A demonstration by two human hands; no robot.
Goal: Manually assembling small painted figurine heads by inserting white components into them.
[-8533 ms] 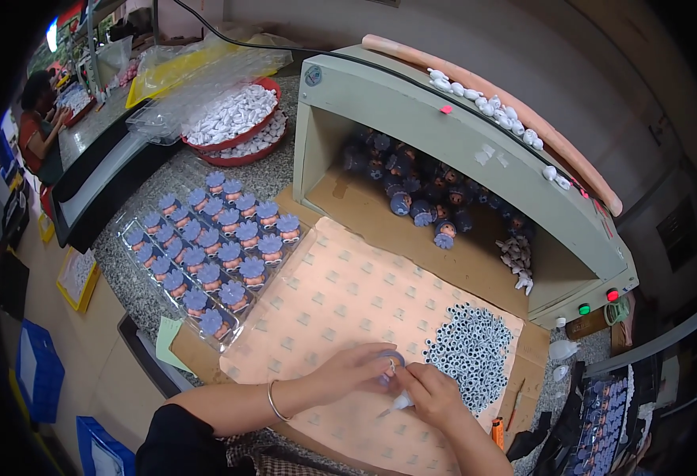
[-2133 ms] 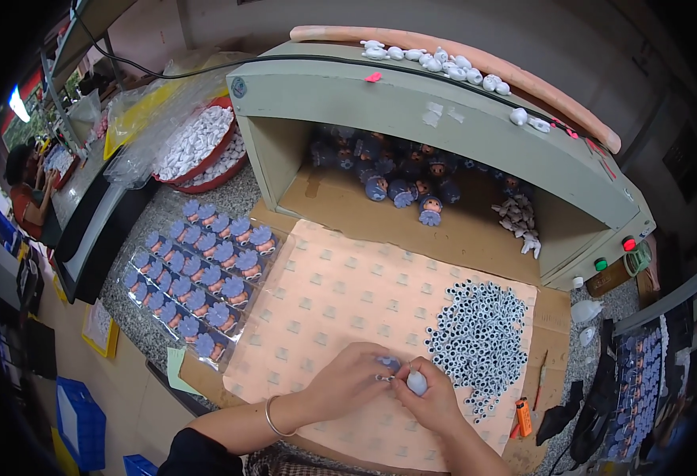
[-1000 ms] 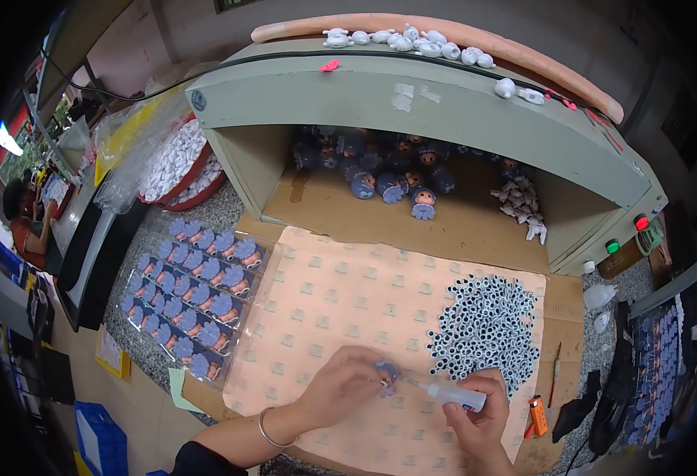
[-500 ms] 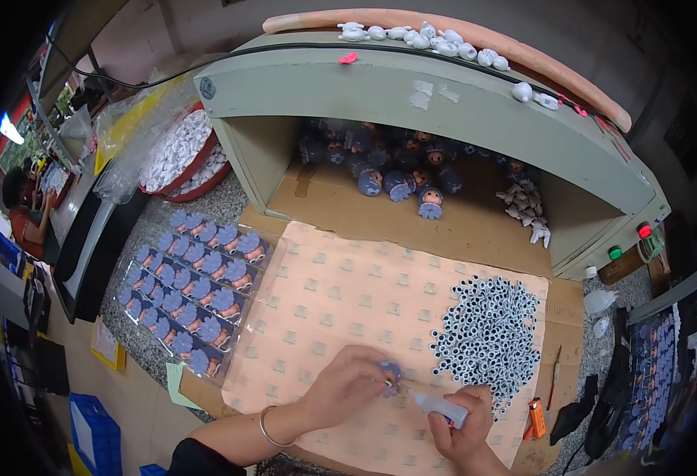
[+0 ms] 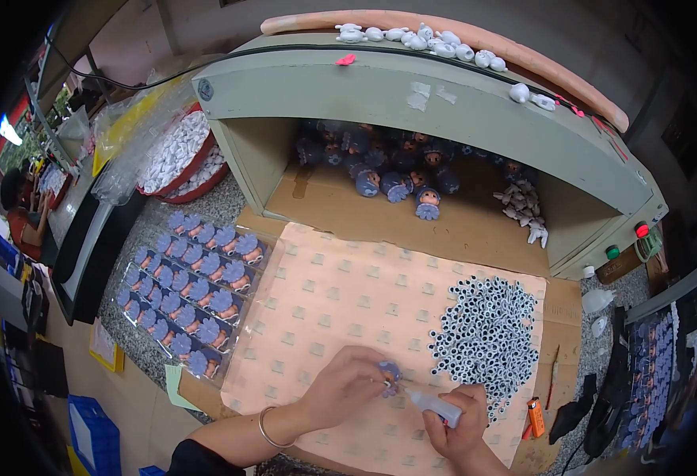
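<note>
A small blue-haired doll head (image 5: 389, 373) was pinched in the left hand (image 5: 347, 386); a glue bottle (image 5: 436, 406) was gripped in the right hand (image 5: 453, 419), nozzle touching. Over-squeezing could smear glue onto its face.

We see little of the doll head (image 5: 389, 373) behind the left hand's (image 5: 340, 389) fingers; the applicator's (image 5: 436, 405) tip is too small to tell.

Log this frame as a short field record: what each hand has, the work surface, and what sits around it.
Left hand: pinches a small blue-haired doll head
Right hand: grips a small white squeeze bottle, nozzle at the doll head
Surface: peach patterned sheet over cardboard
Right of hands: heap of googly eyes
Left: clear tray of finished doll heads
Behind: green open-fronted cabinet with more dolls inside
Far left: red basins of white parts
</note>
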